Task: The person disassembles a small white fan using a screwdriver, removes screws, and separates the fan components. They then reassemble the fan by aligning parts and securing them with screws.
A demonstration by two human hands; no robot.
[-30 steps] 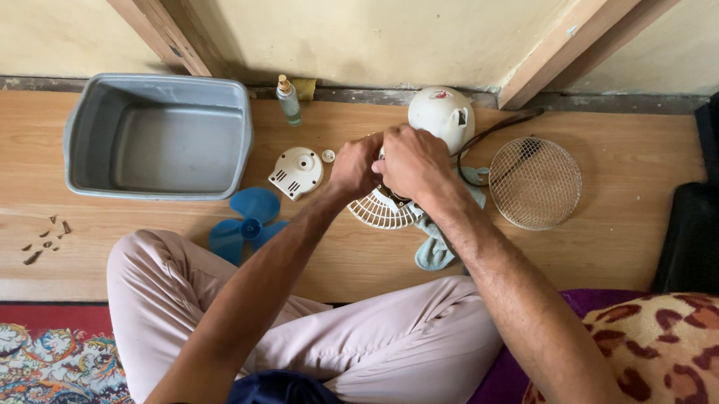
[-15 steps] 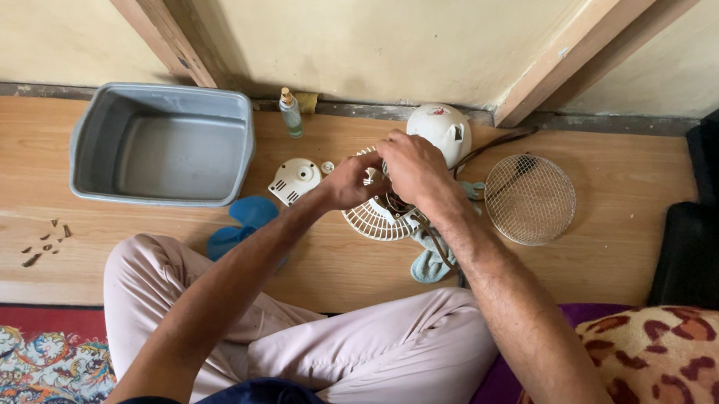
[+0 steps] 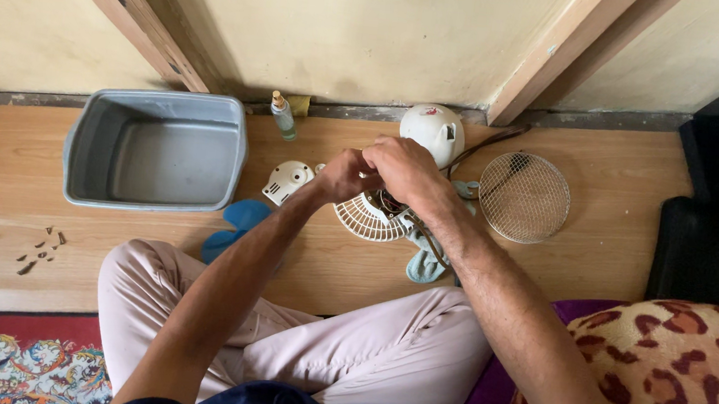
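Left hand (image 3: 343, 176) and right hand (image 3: 405, 168) meet, fingers clenched, over white fan grille (image 3: 368, 220); what they grasp cannot be told. Wire guard (image 3: 524, 197) lies beside.

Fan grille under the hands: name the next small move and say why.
Probably steady the white fan grille with the left hand while the right hand works at its hub. Both hands meet there, wires show beneath, and the wire guard and blue blades already lie apart.

Single head-worn view, looking steeply down past crossed legs onto the wooden floor (image 3: 603, 254), facing the cream wall (image 3: 369, 25) beyond it. Close range, both forearms filling the centre, floor reaching both frame edges.
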